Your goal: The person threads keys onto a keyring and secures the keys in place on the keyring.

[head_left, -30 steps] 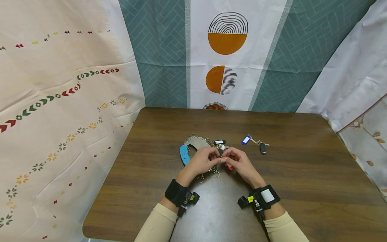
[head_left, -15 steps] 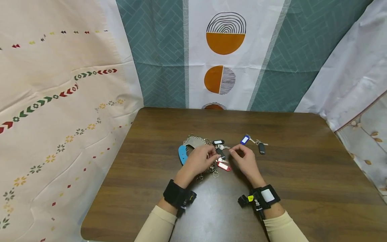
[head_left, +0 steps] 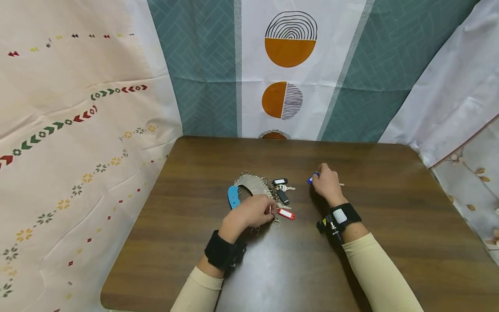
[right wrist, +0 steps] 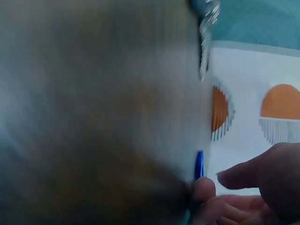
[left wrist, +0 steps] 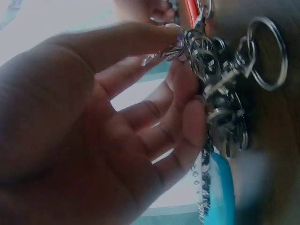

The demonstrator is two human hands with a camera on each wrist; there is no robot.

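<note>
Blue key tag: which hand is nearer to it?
Right: the right hand is at the blue key tag, partly covering it in the head view; the left hand is well off leftward, at the metal rings.

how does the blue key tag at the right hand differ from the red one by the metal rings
The blue key tag sits apart from the metal rings; the red key tag lies beside them. In the head view, the right hand partly covers the blue tag, while the red tag shows whole. Both have a white label.
</note>
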